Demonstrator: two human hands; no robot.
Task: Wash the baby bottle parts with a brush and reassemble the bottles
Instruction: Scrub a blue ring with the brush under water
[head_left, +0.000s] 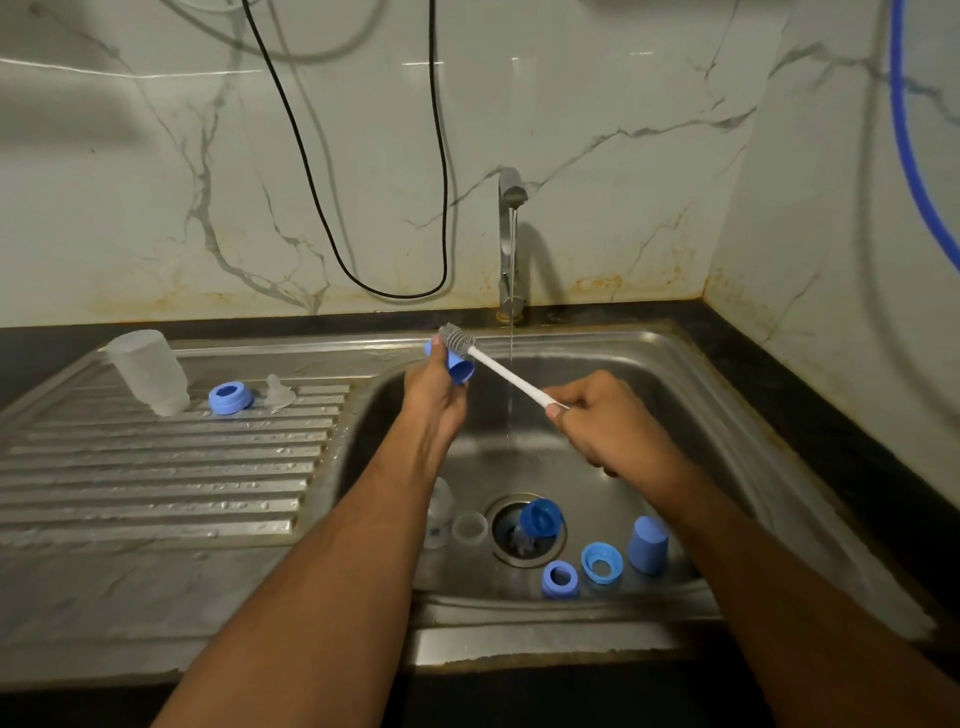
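Blue cap (460, 370); grey brush (457, 338) against it

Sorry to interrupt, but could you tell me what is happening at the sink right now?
A person is washing baby bottle parts. The left hand holds a blue cap over the sink, while the right hand grips the white brush with its grey head at the cap. The tap is running. A clear bottle, a blue ring and a teat sit on the drainboard; more blue parts lie in the basin around the drain.
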